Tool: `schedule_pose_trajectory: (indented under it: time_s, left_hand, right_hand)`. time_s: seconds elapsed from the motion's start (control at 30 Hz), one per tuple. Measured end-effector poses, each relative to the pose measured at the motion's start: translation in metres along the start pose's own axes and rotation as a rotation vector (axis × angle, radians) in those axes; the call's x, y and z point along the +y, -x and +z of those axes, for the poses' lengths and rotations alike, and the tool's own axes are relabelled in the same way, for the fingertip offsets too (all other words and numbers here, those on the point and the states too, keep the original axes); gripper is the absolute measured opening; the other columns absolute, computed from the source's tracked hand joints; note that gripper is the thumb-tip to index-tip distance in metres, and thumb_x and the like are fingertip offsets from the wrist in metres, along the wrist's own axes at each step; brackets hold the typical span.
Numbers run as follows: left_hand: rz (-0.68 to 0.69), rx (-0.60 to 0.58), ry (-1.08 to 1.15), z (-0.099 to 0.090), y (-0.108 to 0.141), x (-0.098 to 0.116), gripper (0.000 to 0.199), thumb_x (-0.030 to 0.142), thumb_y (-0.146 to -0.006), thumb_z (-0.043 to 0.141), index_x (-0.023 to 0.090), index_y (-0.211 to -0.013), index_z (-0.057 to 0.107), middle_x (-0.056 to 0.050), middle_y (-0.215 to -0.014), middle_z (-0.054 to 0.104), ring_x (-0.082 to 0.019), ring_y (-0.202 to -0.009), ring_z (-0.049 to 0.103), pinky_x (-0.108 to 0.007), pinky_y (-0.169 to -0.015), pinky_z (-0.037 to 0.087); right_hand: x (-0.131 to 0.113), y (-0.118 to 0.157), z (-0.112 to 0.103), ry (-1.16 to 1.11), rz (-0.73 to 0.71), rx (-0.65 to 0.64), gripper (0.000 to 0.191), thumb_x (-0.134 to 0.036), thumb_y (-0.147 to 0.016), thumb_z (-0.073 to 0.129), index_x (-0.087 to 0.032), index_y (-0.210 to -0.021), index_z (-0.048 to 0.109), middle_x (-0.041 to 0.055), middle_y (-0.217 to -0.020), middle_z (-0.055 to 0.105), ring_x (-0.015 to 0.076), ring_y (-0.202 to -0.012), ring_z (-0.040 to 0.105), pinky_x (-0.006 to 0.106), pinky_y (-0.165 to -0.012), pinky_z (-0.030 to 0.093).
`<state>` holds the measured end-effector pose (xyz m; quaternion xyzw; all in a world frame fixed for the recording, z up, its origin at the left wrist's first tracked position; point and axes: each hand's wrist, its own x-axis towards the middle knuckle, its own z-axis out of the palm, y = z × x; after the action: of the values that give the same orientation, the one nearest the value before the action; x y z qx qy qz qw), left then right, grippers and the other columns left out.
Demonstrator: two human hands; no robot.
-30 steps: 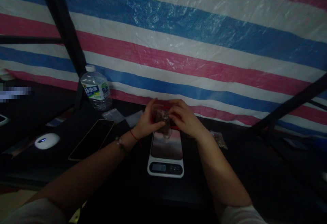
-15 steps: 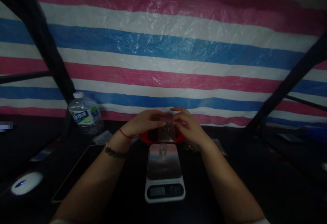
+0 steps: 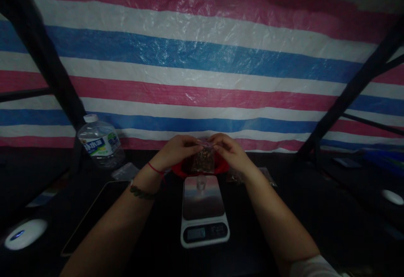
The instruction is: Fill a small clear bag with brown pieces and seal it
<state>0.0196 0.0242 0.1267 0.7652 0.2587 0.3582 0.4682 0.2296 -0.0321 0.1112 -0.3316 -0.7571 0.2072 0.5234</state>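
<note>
A small clear plastic bag (image 3: 203,161) with brown bits inside hangs upright between my hands. My left hand (image 3: 181,148) pinches its top edge on the left, and my right hand (image 3: 229,150) pinches the top edge on the right. Behind and below the bag is a red dish (image 3: 222,167). Nearer to me lies a white kitchen scale (image 3: 205,220) with a metal plate, and a small clear cup (image 3: 201,182) stands at the plate's far end. More filled clear bags (image 3: 235,177) lie beside my right wrist.
A large clear bottle (image 3: 102,144) stands at the left, with a clear bag (image 3: 125,171) and a dark tablet (image 3: 97,214) nearer. White rounded objects lie at far left (image 3: 25,235) and far right (image 3: 392,197). A striped sheet (image 3: 202,96) hangs behind.
My right fingers have come in and closed on the bag's top edge. The bag now hangs flatter and more clearly visible. The view has shifted slightly to the right.
</note>
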Motion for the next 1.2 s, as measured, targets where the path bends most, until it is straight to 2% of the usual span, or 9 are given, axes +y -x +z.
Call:
schedule_pose_trajectory:
  time_s: [0.23, 0.33, 0.47, 0.53, 0.6, 0.67, 0.8, 1.0, 1.2]
  left_hand:
    - [-0.002, -0.027, 0.012, 0.003, 0.003, 0.004, 0.027, 0.040, -0.073, 0.071, 0.015, -0.081, 0.074, -0.006, -0.079, 0.073, -0.019, -0.070, 0.065, -0.031, -0.066, 0.051]
    - [-0.014, 0.015, -0.040, 0.001, 0.003, 0.006, 0.028, 0.042, -0.072, 0.070, 0.014, -0.078, 0.074, -0.006, -0.073, 0.071, -0.017, -0.066, 0.063, -0.029, -0.062, 0.049]
    - [-0.011, 0.087, -0.132, 0.000, 0.004, 0.011, 0.031, 0.044, -0.074, 0.068, 0.013, -0.075, 0.073, -0.004, -0.067, 0.069, -0.015, -0.061, 0.059, -0.026, -0.059, 0.046]
    - [-0.009, 0.111, -0.168, 0.000, 0.005, 0.015, 0.030, 0.043, -0.074, 0.068, 0.013, -0.075, 0.073, -0.004, -0.069, 0.069, -0.015, -0.063, 0.060, -0.025, -0.060, 0.046]
    - [-0.009, 0.131, -0.187, 0.000, 0.006, 0.018, 0.029, 0.042, -0.073, 0.069, 0.014, -0.076, 0.073, -0.005, -0.072, 0.071, -0.015, -0.065, 0.061, -0.026, -0.062, 0.048]
    - [-0.020, 0.150, -0.188, 0.000, 0.007, 0.020, 0.029, 0.042, -0.071, 0.070, 0.014, -0.077, 0.073, -0.005, -0.074, 0.072, -0.016, -0.067, 0.062, -0.026, -0.063, 0.049]
    - [-0.049, 0.168, -0.217, -0.002, 0.007, 0.020, 0.029, 0.042, -0.071, 0.069, 0.014, -0.078, 0.072, -0.005, -0.073, 0.072, -0.016, -0.065, 0.063, -0.026, -0.061, 0.048]
    - [-0.047, 0.207, -0.407, -0.004, 0.008, 0.018, 0.027, 0.041, -0.074, 0.065, 0.014, -0.072, 0.072, -0.003, -0.067, 0.070, -0.016, -0.061, 0.060, -0.025, -0.056, 0.043]
    - [-0.001, 0.123, -0.286, -0.001, 0.005, 0.008, 0.031, 0.044, -0.073, 0.067, 0.013, -0.080, 0.070, -0.005, -0.074, 0.071, -0.017, -0.067, 0.063, -0.026, -0.061, 0.048]
  right_hand:
    - [-0.003, 0.001, -0.004, -0.001, -0.018, -0.026, 0.005, -0.024, -0.090, 0.055, -0.022, -0.091, 0.059, 0.0049, -0.104, 0.063, 0.0182, -0.102, 0.058, 0.037, -0.093, 0.046]
    - [-0.003, 0.001, -0.004, -0.024, 0.024, -0.012, 0.008, -0.027, -0.089, 0.056, -0.022, -0.093, 0.061, 0.0049, -0.103, 0.064, 0.0182, -0.100, 0.060, 0.036, -0.091, 0.047]
    - [-0.001, 0.000, 0.000, -0.069, 0.173, 0.031, 0.032, -0.031, -0.081, 0.067, -0.024, -0.111, 0.061, 0.0049, -0.105, 0.066, 0.0183, -0.091, 0.063, 0.033, -0.082, 0.051]
    - [0.000, -0.001, 0.003, -0.064, 0.213, 0.051, 0.027, -0.033, -0.079, 0.068, -0.022, -0.104, 0.065, 0.0041, -0.098, 0.068, 0.0182, -0.086, 0.064, 0.032, -0.078, 0.051]
    - [0.001, -0.002, 0.005, -0.061, 0.231, 0.092, 0.017, -0.035, -0.079, 0.068, -0.020, -0.087, 0.069, 0.0031, -0.085, 0.069, 0.0176, -0.079, 0.063, 0.031, -0.074, 0.051]
    - [0.002, -0.003, 0.006, -0.066, 0.242, 0.133, 0.017, -0.036, -0.078, 0.068, -0.019, -0.079, 0.069, 0.0028, -0.079, 0.069, 0.0170, -0.075, 0.063, 0.030, -0.071, 0.050]
    - [0.002, -0.004, 0.004, -0.074, 0.253, 0.168, 0.016, -0.035, -0.073, 0.072, -0.019, -0.076, 0.072, 0.0030, -0.080, 0.070, 0.0169, -0.074, 0.063, 0.030, -0.072, 0.049]
    - [0.010, -0.004, -0.002, -0.025, 0.276, 0.222, 0.011, -0.030, -0.071, 0.073, -0.019, -0.074, 0.071, 0.0017, -0.075, 0.068, 0.0154, -0.070, 0.060, 0.027, -0.067, 0.047]
    - [0.009, -0.004, 0.000, 0.004, 0.297, 0.189, 0.013, -0.032, -0.074, 0.068, -0.019, -0.073, 0.068, 0.0002, -0.071, 0.064, 0.0136, -0.063, 0.057, 0.026, -0.060, 0.044]
